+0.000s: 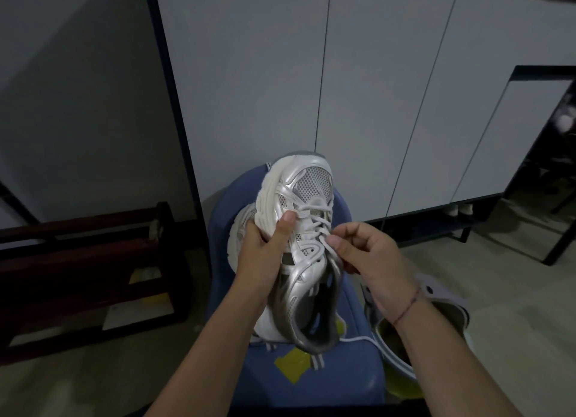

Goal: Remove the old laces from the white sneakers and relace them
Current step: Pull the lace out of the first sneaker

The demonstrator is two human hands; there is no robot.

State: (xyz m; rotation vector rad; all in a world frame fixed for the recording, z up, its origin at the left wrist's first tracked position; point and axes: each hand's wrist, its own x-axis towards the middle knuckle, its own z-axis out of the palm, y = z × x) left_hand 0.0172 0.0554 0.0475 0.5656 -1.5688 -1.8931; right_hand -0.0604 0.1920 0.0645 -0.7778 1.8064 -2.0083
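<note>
A white and silver sneaker (307, 257) stands tilted on a blue stool (339, 376), toe pointing away from me. My left hand (263, 251) grips its left side, thumb pressed on the upper by the eyelets. My right hand (371, 254) pinches the white lace (314, 221) at the right eyelet row, about midway up the lacing. A loose end of lace (358, 339) trails off behind the heel to the right. A second sneaker (241, 229) lies partly hidden under the first.
White cabinet doors (249, 89) rise right behind the stool. A dark wooden rack (84, 260) stands on the left. A round bin (402, 354) sits low at the right, with a lilac slipper (442, 292) beyond my wrist. A black metal frame (548, 167) is at far right.
</note>
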